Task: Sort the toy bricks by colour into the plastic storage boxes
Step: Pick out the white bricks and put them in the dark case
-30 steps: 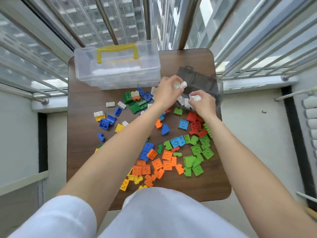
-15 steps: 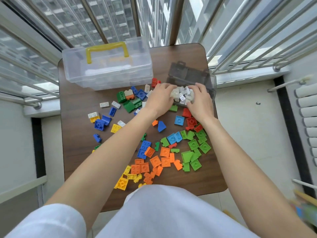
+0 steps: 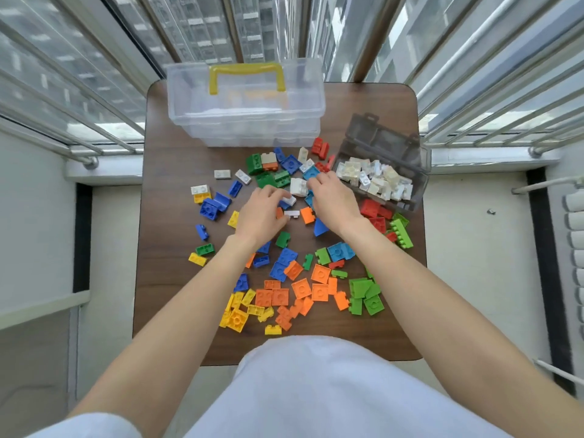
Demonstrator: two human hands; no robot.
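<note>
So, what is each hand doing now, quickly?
Left hand: pinches a white brick.
Right hand: fingers on another white brick; grip unclear.

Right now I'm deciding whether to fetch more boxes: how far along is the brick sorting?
Done: white bricks fill the smoky grey box. In hand: the left hand and right hand are picking white bricks from the pile. Left: a few whites and every blue, green, orange, yellow and red brick, still loose on the table.

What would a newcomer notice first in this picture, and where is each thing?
First, the bright toy bricks scattered across the brown table. Then the grey box at the right, filled with white bricks. Both hands, left hand and right hand, reach into the pile's middle.
</note>
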